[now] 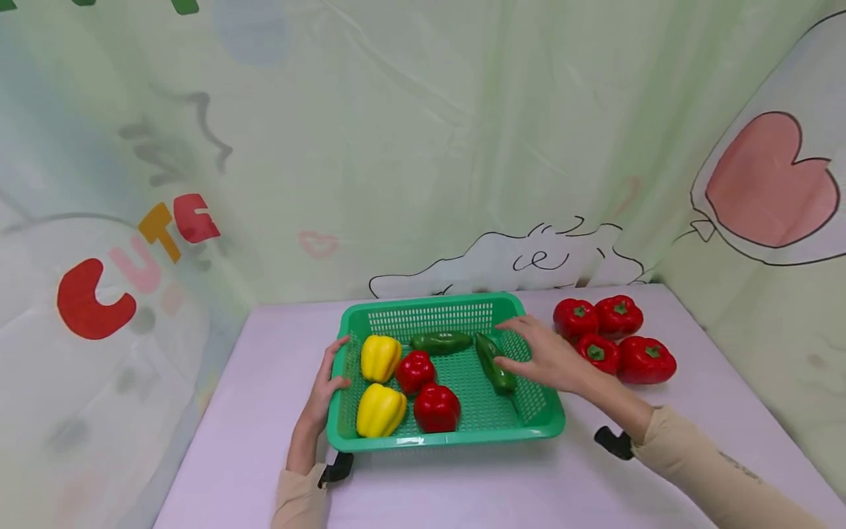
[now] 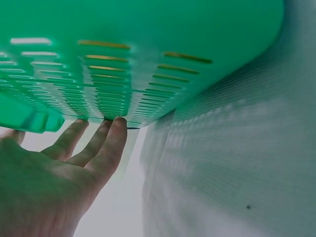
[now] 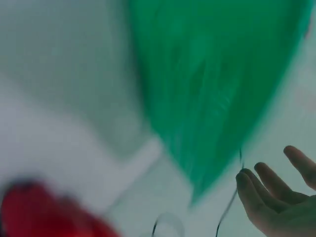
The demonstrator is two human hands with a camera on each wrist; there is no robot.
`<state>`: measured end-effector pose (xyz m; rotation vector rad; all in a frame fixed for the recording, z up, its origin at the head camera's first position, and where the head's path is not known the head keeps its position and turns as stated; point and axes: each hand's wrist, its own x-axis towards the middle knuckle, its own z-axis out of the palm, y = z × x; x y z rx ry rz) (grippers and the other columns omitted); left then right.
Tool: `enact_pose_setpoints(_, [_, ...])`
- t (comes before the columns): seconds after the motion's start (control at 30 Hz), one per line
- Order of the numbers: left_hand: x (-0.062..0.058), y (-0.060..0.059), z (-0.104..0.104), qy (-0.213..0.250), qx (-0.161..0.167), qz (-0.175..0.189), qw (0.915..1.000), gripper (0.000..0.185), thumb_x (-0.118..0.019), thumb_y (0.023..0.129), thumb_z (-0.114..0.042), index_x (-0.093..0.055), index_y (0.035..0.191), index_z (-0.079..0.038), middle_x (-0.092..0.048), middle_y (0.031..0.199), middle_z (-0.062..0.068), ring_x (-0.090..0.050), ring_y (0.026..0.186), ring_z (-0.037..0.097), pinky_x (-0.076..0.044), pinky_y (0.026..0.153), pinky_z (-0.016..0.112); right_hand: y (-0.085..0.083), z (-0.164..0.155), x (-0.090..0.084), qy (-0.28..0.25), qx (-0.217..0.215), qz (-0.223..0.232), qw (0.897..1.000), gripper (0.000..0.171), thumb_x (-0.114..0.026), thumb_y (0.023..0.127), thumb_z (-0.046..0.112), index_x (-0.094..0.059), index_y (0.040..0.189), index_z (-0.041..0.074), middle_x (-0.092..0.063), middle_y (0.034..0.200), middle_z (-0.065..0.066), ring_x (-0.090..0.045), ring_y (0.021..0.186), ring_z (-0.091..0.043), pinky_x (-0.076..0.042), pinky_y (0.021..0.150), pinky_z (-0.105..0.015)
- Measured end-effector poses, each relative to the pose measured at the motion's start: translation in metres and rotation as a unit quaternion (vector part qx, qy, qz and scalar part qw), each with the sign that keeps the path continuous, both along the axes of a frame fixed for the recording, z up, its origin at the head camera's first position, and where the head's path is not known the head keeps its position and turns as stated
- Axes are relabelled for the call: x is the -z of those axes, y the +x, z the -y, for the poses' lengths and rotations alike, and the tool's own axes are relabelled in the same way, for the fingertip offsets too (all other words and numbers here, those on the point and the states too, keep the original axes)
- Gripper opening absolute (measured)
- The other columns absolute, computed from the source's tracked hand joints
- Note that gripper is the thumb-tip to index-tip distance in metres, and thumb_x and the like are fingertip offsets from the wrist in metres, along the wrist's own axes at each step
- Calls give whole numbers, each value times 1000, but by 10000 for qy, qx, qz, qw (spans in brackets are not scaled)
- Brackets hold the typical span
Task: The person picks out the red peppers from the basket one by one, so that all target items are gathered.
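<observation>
While the left hand (image 1: 325, 389) steadies the basket (image 1: 522, 422), the right hand (image 1: 548, 358) hovers inside it.
Left fingers lie straight against its left wall; right fingers spread loose, empty, just beside a green pepper (image 1: 494, 362). Likely risk: a swinging wrist could knock the red peppers (image 1: 615, 338) right of the basket.

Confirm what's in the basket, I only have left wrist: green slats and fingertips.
Observer: In the basket are two yellow peppers, two red ones and two green ones.
Operator: Right hand?
Observer: The right hand is open over the basket's right side, by a green pepper; I can't tell if it touches.
Operator: Anything outside?
Observer: Four red peppers lie on the table, right of the basket.
</observation>
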<state>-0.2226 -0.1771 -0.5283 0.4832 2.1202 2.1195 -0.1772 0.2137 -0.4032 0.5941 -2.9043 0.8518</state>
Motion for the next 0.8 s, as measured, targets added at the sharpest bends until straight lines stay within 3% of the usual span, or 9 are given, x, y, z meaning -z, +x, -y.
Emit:
enact_pose_setpoints(0.17, [2, 1, 2, -8, 43, -9, 10000, 77, -44, 82, 0, -23, 154, -13, -13, 161, 18, -26, 137, 41, -30, 104, 58, 1, 52, 26, 107, -216, 472, 9986, 60, -75, 84, 36, -58, 132, 5, -55, 128, -15, -55, 114, -31, -52, 87, -49])
enact_pose_setpoints(0.33, [1, -2, 0, 22, 19, -74, 10000, 76, -44, 82, -1, -24, 154, -14, -14, 161, 16, -27, 138, 41, -32, 103, 57, 2, 78, 41, 2, -228, 995, 9948, 69, -76, 81, 41, -53, 137, 6, -52, 133, -17, -56, 112, -33, -53, 84, -50])
enact_pose_setpoints(0.57, [3, 0, -1, 67, 50, -21, 10000, 78, -43, 82, 1, -23, 155, -15, -13, 161, 16, -26, 138, 42, -30, 104, 58, 6, 83, 55, -476, -556, 1695, 9828, 69, -70, 86, 44, -52, 137, 1, -54, 133, -22, -53, 116, -36, -49, 89, -54])
enact_pose_setpoints(0.8, [2, -2, 0, 63, -16, -36, 10000, 77, -44, 81, -1, -25, 154, -17, -15, 161, 14, -27, 139, 41, -31, 104, 57, 5, 86, 63, -806, -968, 2279, 9655, 59, -71, 86, 40, -58, 129, 2, -65, 113, -7, -59, 101, -26, -54, 78, -39])
